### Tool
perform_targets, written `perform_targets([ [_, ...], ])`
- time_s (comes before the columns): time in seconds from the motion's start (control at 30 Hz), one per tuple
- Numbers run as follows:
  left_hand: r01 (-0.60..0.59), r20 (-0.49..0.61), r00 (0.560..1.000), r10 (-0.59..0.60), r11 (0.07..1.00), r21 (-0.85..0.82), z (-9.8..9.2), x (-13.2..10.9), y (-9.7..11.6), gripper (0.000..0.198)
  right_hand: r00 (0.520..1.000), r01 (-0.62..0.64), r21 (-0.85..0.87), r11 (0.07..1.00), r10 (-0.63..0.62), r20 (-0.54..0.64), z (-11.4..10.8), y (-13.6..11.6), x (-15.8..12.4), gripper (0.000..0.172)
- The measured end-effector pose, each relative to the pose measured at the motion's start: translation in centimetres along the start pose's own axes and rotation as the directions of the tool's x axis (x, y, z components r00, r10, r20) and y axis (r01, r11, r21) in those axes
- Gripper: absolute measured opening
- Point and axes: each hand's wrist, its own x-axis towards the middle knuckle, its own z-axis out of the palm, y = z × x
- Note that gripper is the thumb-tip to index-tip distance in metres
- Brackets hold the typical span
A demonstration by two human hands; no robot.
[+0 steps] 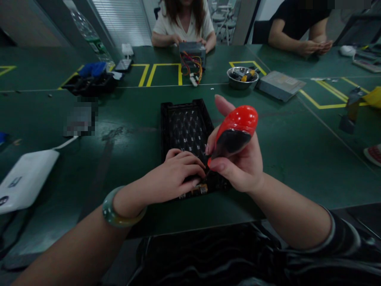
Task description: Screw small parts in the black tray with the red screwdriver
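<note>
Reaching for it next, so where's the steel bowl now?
In the head view, the steel bowl sits on the green workbench, ahead and right of the black tray, just left of the flat grey metal casing.

Scene dim, with a green cast; pale daylight entered through the white slatted window blind (121, 22) far back. Glare marked the glossy red plastic screwdriver handle (238, 119). The dark green surface (282, 159) bowed toward the frame edges; one blurred, pixelated patch (81, 117).
</note>
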Motion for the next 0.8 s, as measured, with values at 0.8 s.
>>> perform_targets([
  [0.8,0.023,0.048,0.999,-0.022,1.0,-0.018,-0.08,0.21,-0.01,0.02,0.996,0.089,-0.076,0.993,-0.087,0.032,-0.23,0.01,0.26,0.064],
])
